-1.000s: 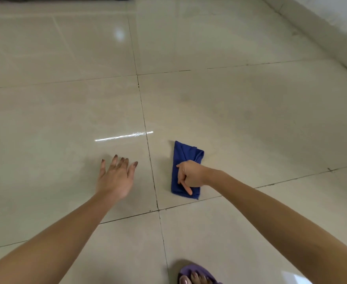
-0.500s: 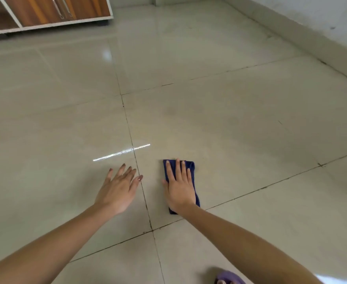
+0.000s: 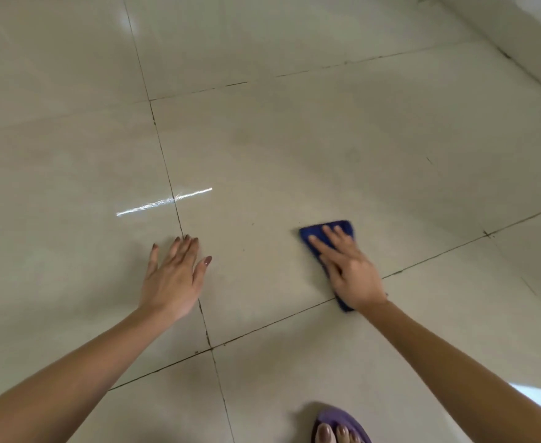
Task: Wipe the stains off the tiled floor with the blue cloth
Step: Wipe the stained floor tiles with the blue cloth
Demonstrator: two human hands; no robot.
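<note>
The blue cloth point(image 3: 347, 227) lies folded on the beige tiled floor point(image 3: 294, 174), right of centre. My right hand point(image 3: 352, 273) rests flat on top of it with the fingers spread, pressing it down, so only its far end and a near corner show. My left hand point(image 3: 173, 279) is planted flat on the floor to the left, fingers apart, over a dark grout line point(image 3: 179, 215). On the tile beyond the cloth I can see a faint dull smudge point(image 3: 243, 135) and a faint ring mark point(image 3: 354, 155).
My foot in a purple slipper point(image 3: 339, 423) is at the bottom edge. A wall skirting point(image 3: 518, 30) runs along the upper right. A bright streak of reflected light point(image 3: 163, 203) crosses the grout line ahead of my left hand.
My right hand has slid the cloth to the right, away from the grout line and my left hand. The view has tilted down, and the wooden cabinet is out of sight.
</note>
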